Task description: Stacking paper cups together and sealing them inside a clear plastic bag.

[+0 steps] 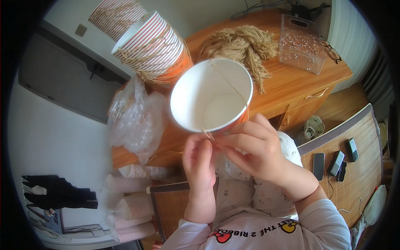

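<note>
A large white paper bucket (221, 100) is tilted before me, its open mouth facing up and its inside bare. A thin tan string (228, 80) crosses the mouth from the far rim to the right rim. At the near rim, a short piece of this string sticks out toward my fingers. My left hand (199, 160) is closed, thumb and fingers pinching the string just below the rim. Beside it my right hand (256, 146) is closed too, its fingertips meeting at the string against the bucket's outer side. The fingertips partly hide the string between them.
Stacked buckets with strings (156, 50) stand at the far left of the wooden desk (300, 87), near a clear plastic bag (137, 116). A tan string bundle (241, 43) and clear box (302, 46) lie behind. Phone (318, 166) and small devices rest on the right-hand mat.
</note>
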Demonstrator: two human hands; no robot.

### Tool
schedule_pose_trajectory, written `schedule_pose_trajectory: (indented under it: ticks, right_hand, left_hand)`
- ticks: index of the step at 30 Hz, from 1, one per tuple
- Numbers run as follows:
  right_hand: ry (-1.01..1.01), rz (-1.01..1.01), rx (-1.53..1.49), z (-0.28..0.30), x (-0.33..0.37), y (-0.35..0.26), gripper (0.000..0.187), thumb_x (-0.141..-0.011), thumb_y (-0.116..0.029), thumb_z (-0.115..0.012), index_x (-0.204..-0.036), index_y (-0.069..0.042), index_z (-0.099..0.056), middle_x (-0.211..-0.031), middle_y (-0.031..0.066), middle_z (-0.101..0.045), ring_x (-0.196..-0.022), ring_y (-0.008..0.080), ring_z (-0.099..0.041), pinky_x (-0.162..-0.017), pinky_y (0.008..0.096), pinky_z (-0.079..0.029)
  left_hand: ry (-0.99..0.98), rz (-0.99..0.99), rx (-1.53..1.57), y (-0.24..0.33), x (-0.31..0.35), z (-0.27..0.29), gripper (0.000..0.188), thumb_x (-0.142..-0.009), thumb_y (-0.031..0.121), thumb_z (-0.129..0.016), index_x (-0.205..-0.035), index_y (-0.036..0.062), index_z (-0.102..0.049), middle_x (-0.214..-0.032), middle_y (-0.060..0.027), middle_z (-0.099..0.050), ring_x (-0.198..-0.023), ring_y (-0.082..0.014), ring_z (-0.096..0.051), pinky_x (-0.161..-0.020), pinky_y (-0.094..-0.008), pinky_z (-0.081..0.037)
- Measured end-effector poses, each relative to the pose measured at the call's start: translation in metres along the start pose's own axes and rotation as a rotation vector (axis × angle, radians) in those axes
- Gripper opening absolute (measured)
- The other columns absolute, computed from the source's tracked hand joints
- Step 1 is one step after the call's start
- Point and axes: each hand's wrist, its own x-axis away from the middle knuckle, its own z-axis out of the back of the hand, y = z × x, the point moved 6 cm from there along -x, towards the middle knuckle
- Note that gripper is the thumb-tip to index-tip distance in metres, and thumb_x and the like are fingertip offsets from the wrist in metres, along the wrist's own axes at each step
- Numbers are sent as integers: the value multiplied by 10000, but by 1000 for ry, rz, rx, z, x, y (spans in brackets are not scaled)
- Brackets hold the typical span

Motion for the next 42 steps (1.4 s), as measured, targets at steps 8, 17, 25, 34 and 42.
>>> schedule_pose_trajectory:
  ticks: [8,17,25,34,42]
  right_hand:
    - [-114,-78,-90,-6,2,5,186,-723,-106,-747,-906,-116,-713,-829,12,-612,-731,224,-540,-637,331,-466]
    - [-85,-71,-186,-13,6,17,121,-730,-94,-723,-844,-102,-682,-805,31,-614,-732,243,-545,-638,349,-456]
    - [-18,-45,-127,-12,6,15,138,-701,-105,-748,-816,-114,-672,-783,12,-610,-713,228,-547,-623,342,-449]
    - [-5,34,-24,-15,8,8,209,-686,-157,-789,-846,-128,-656,-825,-7,-608,-735,205,-554,-632,324,-427]
    - [48,129,103,-13,9,-7,282,-669,-205,-795,-929,-156,-696,-859,-47,-602,-778,164,-548,-665,305,-396]
  left_hand:
    - [30,-137,-116,2,3,-3,221,-1001,118,-512,-1206,38,-497,-1123,-83,-596,-1044,-172,-582,-919,-331,-465]
    - [29,-33,-182,-6,1,11,151,-942,52,-627,-1075,-21,-629,-1035,-82,-676,-957,-129,-626,-878,-264,-482]
    - [160,-269,-426,3,11,6,118,-952,39,-610,-1050,-27,-611,-960,-94,-690,-843,-113,-642,-775,-230,-501]
    - [198,-459,-668,11,19,15,114,-918,-32,-623,-1030,-55,-622,-965,-112,-697,-850,-133,-664,-804,-245,-518]
    - [197,-675,-944,33,23,2,135,-838,-99,-652,-963,-49,-663,-934,-126,-704,-842,-178,-662,-795,-296,-527]
